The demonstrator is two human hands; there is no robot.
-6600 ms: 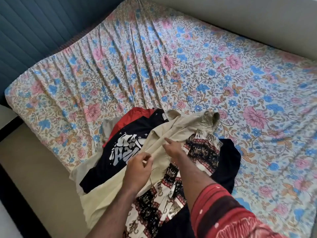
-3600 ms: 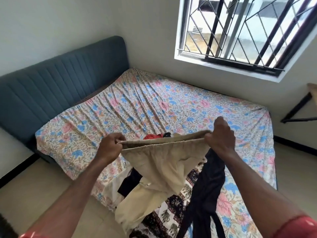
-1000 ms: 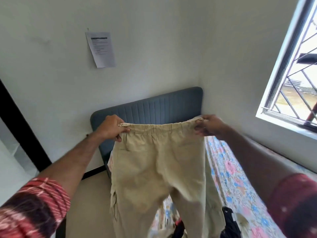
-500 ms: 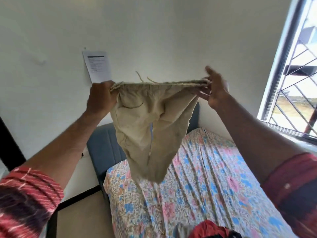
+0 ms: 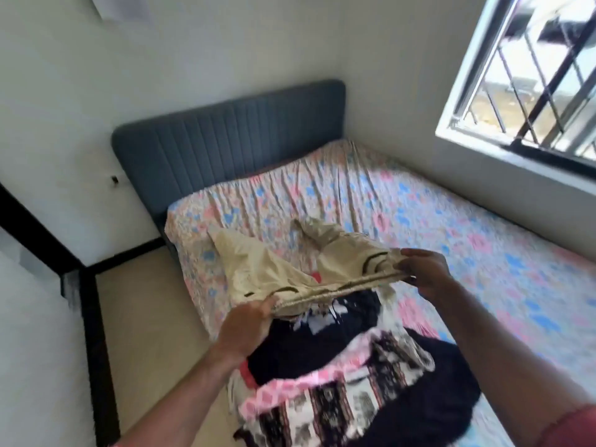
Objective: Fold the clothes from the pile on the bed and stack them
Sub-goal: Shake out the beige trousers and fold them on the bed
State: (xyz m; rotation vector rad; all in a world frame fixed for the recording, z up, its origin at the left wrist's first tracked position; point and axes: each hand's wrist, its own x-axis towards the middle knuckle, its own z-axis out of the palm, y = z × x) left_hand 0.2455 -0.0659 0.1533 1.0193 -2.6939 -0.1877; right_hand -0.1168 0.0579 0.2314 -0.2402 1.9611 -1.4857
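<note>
Trousers (image 5: pixel 274 269) beige, waistband stretched between hands, legs splayed on bed (image 5: pixel 451 227).

A dark blue padded headboard (image 5: pixel 225 133) with upright ribs stands against the white wall (image 5: pixel 209 43). To its right, a window (image 5: pixel 532 75) with dark diagonal bars sits in the adjoining wall. Above the headboard, the lower edge of a paper sheet (image 5: pixel 122 8) hangs on the wall. Left of it, black skirting (image 5: pixel 129 256) borders the beige floor (image 5: pixel 151 333).
</note>
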